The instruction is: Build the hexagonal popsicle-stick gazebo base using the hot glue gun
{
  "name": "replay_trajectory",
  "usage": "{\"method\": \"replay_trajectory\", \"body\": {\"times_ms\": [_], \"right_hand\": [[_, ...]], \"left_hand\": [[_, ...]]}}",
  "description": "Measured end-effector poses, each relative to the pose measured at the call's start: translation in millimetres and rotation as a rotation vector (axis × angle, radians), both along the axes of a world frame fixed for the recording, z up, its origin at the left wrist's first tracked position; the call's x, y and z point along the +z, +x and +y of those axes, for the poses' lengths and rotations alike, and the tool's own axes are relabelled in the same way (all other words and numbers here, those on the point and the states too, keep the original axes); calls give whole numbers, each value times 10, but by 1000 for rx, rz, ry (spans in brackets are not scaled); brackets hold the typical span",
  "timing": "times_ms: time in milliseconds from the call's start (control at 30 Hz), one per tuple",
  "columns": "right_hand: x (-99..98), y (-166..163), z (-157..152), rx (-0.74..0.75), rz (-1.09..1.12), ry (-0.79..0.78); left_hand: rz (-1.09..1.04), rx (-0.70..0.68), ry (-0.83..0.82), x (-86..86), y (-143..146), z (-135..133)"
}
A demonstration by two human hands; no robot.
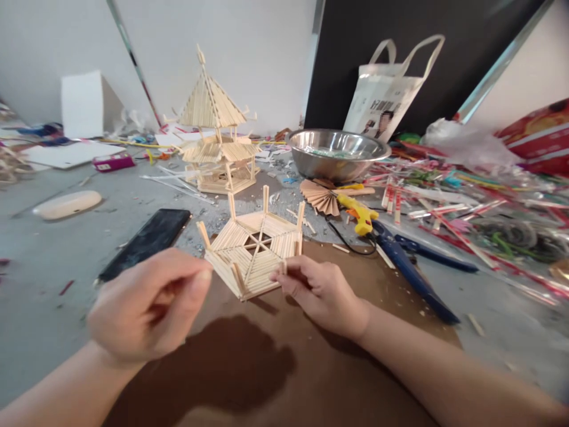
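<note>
A six-sided piece built of thin wooden sticks (271, 276) lies in front of me, with short upright posts at its corners and sticks crossing at an opening in its middle. At its near right corner, my right hand (326, 293) pinches a short wooden stick post (284, 268) between thumb and fingers. My left hand (153, 302) hovers left of the piece, its thumb and finger closed together; anything between them is hidden. Behind stands a tiered stick pavilion (212, 102) with a pointed roof.
A brown board (320, 379) lies under the piece. Left are a black phone (146, 242) and a white oval case (66, 204). Right are a yellow glue gun (362, 216), blue-handled pliers (411, 276) and a folded fan (320, 197). A metal bowl (306, 160) stands behind; wrappers clutter the right.
</note>
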State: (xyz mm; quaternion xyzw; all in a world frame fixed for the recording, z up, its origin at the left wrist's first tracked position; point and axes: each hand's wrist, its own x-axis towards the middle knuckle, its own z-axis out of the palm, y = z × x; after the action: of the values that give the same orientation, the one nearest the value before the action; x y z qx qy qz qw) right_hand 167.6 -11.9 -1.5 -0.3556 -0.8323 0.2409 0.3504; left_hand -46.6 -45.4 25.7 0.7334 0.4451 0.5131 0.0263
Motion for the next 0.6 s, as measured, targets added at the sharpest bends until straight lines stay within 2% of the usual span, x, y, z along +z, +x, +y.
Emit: {"method": "replay_trajectory", "body": {"times_ms": [33, 100, 167, 233, 300, 333, 500, 600], "right_hand": [[27, -4, -4, 7, 101, -131], [80, -13, -9, 22, 299, -372], [122, -19, -8, 35, 482, -549], [151, -19, -2, 57, 626, -639], [175, -11, 3, 70, 716, -658], [186, -5, 3, 77, 742, -651], [251, 20, -30, 117, 726, -573], [308, 26, -51, 132, 672, -533]], "left_hand": [[96, -59, 92, 14, 35, -17], [292, -192, 24, 38, 128, -30], [304, -218, -174, 56, 238, -29], [285, -195, -403, 73, 345, -33], [246, -191, -546, 95, 440, -51], [231, -180, -566, 107, 480, -65], [123, -171, -553, 125, 613, -124], [64, -239, -565, 63, 657, -118]]}}
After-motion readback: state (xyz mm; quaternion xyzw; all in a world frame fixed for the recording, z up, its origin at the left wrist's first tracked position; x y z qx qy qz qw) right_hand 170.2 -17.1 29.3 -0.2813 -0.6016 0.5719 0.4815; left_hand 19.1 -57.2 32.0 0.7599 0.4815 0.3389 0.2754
